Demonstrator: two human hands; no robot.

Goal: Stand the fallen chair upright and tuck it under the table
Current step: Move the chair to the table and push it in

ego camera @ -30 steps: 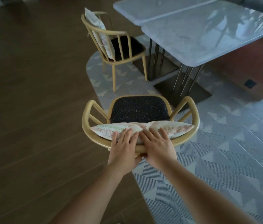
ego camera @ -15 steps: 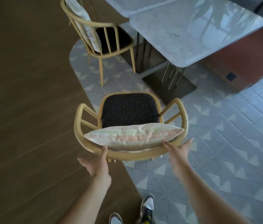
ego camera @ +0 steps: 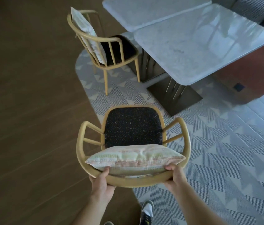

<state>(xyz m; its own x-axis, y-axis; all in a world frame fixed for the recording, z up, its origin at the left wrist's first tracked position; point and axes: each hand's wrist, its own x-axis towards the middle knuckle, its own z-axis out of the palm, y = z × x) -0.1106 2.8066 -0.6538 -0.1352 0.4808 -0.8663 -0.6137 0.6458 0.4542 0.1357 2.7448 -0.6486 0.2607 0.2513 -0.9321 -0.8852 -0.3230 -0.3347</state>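
- While the chair (ego camera: 133,143) stood upright on its legs, with its seat facing the table (ego camera: 201,39), it sat near the curved edge of the patterned rug (ego camera: 225,151), where the rug met the brown wooden floor (ego camera: 22,95), and well apart from the table.
- The left hand (ego camera: 101,179) was clamped on the left part of the curved back rail, thumb on top beside the cushion (ego camera: 134,158); the right hand (ego camera: 175,174) was clamped on the right part of the same rail, fingers curled over its top.
- The two hands were set apart, one at each end of the cushion, which lay along the back rail between them.
- The chair lay directly ahead of the hands; neither hand appeared nearer than the other.
- The chair's back-to-front line pointed away from the person, toward the near corner of the table and its dark base (ego camera: 175,95), which lay ahead and to the right.
- A second chair (ego camera: 107,46) stood to the left at the table's side edge, with its seat partly beneath the top.
- By judgement, righting was complete and tucking remained: a forward push angled right, steered so that the front legs cleared the base.
- A shoe (ego camera: 146,211) showed below the chair at the rug's edge.
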